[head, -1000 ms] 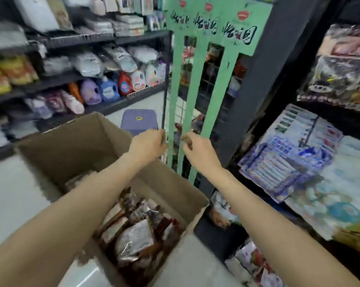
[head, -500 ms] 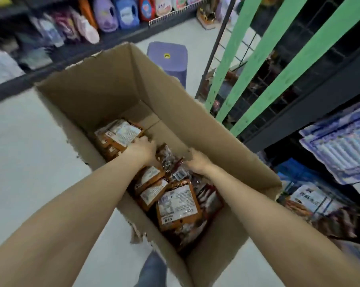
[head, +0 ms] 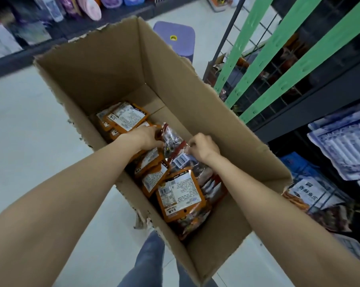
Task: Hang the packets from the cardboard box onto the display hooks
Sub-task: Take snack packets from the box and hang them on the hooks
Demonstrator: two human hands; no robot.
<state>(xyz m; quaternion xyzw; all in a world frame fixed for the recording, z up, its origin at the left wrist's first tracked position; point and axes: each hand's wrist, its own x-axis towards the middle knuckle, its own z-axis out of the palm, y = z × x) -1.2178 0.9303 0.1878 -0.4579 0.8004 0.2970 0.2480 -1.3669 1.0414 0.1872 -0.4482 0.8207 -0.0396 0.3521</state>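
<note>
An open cardboard box [head: 195,96] stands on the floor in front of me, holding several orange-edged snack packets [head: 180,196]. Both my hands are down inside it. My left hand [head: 147,135] grips the left side of a clear, glossy packet [head: 173,142] lying on top of the pile. My right hand [head: 202,146] pinches the same packet's right edge near its barcode. Green display strips [head: 278,65] with hook holes slant up at the right of the box.
A purple stool [head: 175,38] stands behind the box. A dark shelf unit at the right carries blue and white packets [head: 344,146]. Bottles line a low shelf at the back left. My jeans-clad legs [head: 148,264] are beside the box's near corner.
Both hands left the green strips a second ago and dropped into the box. Since half a second ago they have closed on the clear top packet and raised its end.
</note>
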